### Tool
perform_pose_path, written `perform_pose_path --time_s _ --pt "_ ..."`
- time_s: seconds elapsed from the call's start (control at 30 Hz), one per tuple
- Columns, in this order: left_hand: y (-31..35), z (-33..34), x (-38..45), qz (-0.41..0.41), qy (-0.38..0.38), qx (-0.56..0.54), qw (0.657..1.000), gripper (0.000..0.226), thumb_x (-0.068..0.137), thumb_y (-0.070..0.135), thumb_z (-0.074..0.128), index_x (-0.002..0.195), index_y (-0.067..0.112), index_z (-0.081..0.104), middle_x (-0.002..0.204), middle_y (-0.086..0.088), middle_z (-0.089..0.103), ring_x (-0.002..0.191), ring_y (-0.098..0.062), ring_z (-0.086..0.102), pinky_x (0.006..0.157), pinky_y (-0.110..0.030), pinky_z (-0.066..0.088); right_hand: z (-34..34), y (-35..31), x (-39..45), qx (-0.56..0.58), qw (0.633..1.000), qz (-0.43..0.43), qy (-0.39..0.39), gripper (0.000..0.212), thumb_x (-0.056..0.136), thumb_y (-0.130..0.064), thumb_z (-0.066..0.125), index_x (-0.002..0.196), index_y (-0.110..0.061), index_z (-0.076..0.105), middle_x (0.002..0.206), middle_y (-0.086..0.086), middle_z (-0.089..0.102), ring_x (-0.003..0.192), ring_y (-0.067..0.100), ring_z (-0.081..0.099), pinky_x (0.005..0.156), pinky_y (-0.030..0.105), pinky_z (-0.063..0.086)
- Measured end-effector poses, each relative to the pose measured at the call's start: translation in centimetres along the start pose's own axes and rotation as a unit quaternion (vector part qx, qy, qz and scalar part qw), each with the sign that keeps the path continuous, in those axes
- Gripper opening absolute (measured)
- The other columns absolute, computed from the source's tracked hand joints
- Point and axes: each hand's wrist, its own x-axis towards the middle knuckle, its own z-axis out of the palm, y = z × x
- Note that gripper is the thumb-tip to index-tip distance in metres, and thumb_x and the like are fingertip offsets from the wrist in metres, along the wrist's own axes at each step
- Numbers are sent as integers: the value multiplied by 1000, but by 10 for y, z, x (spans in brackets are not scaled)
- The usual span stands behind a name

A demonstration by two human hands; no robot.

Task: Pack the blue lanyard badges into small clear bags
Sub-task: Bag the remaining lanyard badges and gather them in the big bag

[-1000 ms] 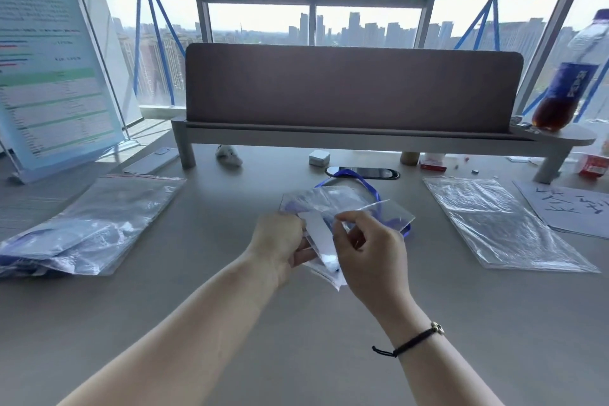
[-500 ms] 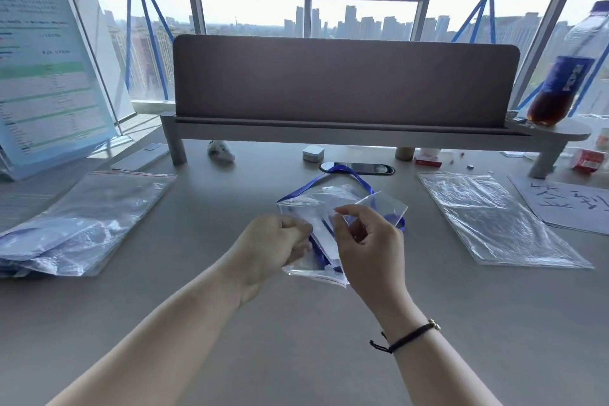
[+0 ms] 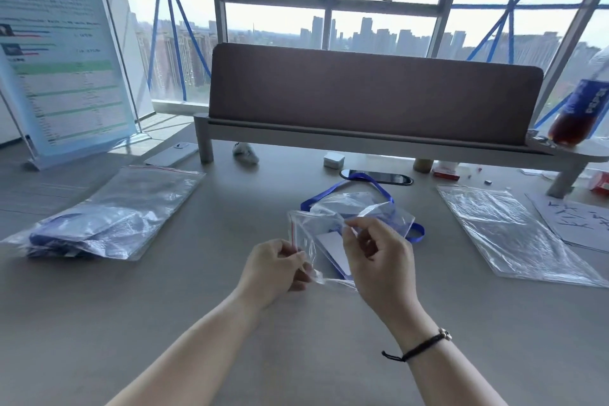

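- Head view: a bottle [image 3: 580,115] on the raised shelf [image 3: 362,142] at far right wears a blue label reading "PEPSI" and holds dark liquid in its lower part.
- A white sheet [image 3: 573,224] at the right edge carries large handwritten strokes, too cut off to read; the standing poster [image 3: 62,53] at left has print too small to read.
- The left hand [image 3: 273,269] pinches the red-striped edge of a small clear bag [image 3: 333,224] above the tabletop [image 3: 197,323].
- The right hand [image 3: 379,257] pinches the bag's other lip between thumb and forefinger.
- Inside the bag lies a badge [image 3: 334,250] with a white card; its blue lanyard [image 3: 369,180] loops out behind onto the tabletop.
- A large clear bag [image 3: 108,217] at left holds blue items.
- Another clear bag [image 3: 514,231] lies flat at right; I cannot tell what it contains.
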Motion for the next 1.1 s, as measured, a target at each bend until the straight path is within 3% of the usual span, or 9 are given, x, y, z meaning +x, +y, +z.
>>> perform_pose_path --time_s 0.17,0.33,0.43,0.57,0.73,0.83,0.9,0.97,1.1 --pt "19 -7 -12 11 -45 -93 995 8 97 6 59 92 3 66 81 -14 74 67 -24 70 72 -38 62 5 -17 -7 -108 985 -120 -65 12 87 -38 65 91 -28 70 71 -20 51 57 8 53 50 30 47" --pt "41 -12 -24 3 -72 -189 979 14 92 11 60 88 4 71 75 -16 69 58 -27 67 63 -34 54 13 -34 -20 -133 968 -173 -125 38 88 -53 57 118 -31 64 83 -9 63 65 18 64 49 35 51" --pt "45 -18 -27 54 -35 -112 992 22 89 20 71 81 0 72 72 -13 68 58 -23 65 63 -34 54 9 -45 -21 -147 961 -179 -149 47 89 -60 52 128 -34 58 82 -10 61 63 19 63 50 34 50" --pt "69 -31 -19 178 -14 45 983 17 94 14 68 80 7 73 66 -4 70 62 -19 66 65 -39 61 -2 -60 -5 -79 981 -88 -154 39 86 -64 52 112 -40 67 78 -14 57 60 5 51 62 28 48" --pt "140 -49 -38 324 -127 272 897 12 95 23 66 92 15 74 69 -3 68 60 -12 65 63 -32 58 -29 -90 51 42 997 11 -62 32 80 -57 67 105 -37 65 91 -14 62 78 5 60 71 29 51" --pt "180 -54 -55 389 -126 363 837 13 95 29 65 94 22 76 71 3 68 57 -6 63 58 -17 51 -45 -107 82 156 980 64 -102 48 74 -58 74 113 -33 60 108 -5 67 95 20 65 81 32 53" --pt "200 -57 -62 421 -109 403 805 13 95 31 67 94 23 77 72 5 70 57 -5 63 57 -13 47 -56 -117 96 251 954 82 -142 37 75 -47 80 100 -23 67 98 9 71 78 41 58 72 39 45" --pt "215 -60 -69 454 -89 420 781 11 92 29 71 92 22 79 72 7 73 57 -5 63 58 -11 46 -69 -128 103 306 934 91 -161 24 74 -39 84 81 -22 69 84 12 64 74 32 45 69 42 34" --pt "231 -62 -81 501 -70 374 777 7 87 24 76 86 19 79 69 10 75 56 0 65 61 -11 49 -91 -144 110 388 899 114 -165 12 70 -26 81 70 -19 71 74 5 69 68 21 59 78 40 47"
